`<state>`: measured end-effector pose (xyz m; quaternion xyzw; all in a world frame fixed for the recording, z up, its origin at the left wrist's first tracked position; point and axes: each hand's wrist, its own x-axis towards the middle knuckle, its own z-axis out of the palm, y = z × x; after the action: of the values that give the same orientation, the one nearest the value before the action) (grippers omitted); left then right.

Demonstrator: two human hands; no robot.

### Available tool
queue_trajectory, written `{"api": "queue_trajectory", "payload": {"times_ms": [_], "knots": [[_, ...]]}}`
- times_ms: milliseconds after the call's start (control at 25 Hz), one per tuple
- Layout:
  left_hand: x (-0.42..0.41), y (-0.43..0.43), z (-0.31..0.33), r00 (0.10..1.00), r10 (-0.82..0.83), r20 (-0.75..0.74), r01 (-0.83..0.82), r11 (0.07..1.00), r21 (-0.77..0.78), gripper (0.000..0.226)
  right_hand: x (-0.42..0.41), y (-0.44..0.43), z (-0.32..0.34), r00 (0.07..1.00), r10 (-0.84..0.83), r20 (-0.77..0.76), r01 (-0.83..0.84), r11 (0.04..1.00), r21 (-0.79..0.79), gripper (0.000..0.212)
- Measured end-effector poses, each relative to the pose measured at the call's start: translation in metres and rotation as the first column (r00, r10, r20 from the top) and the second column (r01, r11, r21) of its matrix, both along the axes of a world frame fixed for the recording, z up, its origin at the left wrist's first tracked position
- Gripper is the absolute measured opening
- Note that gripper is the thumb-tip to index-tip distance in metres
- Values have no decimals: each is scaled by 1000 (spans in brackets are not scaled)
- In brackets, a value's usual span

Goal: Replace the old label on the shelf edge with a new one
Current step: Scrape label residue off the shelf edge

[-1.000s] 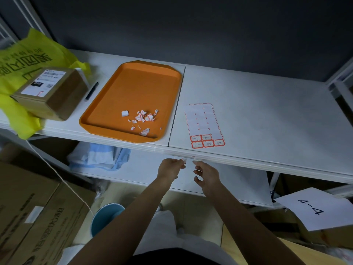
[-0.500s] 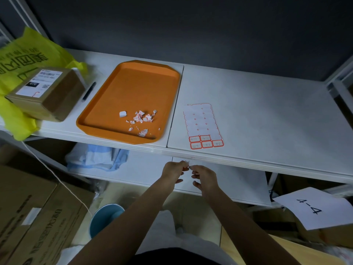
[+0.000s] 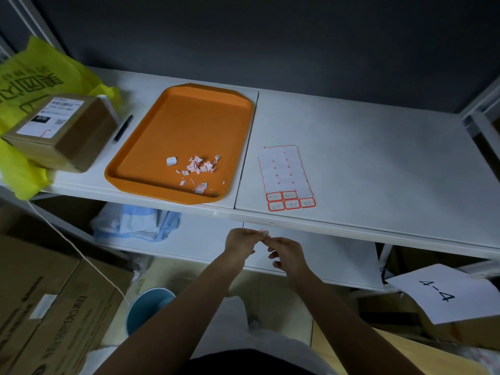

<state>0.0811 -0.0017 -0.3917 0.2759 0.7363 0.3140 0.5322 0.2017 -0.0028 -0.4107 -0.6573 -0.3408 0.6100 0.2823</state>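
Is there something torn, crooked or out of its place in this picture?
Yes. Torn label scraps lie scattered in the orange tray. The left hand pinches a red-edged scrap. The sheet marked 4-4 sits tilted at lower right. The yellow bag droops over the shelf edge.

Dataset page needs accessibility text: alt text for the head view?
Left hand and right hand meet just below the white shelf edge, pinching a small red-edged label scrap. Above it lie a label sheet with five labels remaining and an orange tray holding torn scraps.
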Motion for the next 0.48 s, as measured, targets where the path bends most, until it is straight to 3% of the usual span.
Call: {"api": "queue_trajectory", "payload": {"times_ms": [160,480], "knots": [[-4,3,-3,996,58,-70,-60,998,-33,22,4,2,1,996,63,65,-71,990,125,11],[-5,3,-6,995,95,-18,-96,994,-55,27,1,10,8,978,-83,191,-9,900,435,13]]}}
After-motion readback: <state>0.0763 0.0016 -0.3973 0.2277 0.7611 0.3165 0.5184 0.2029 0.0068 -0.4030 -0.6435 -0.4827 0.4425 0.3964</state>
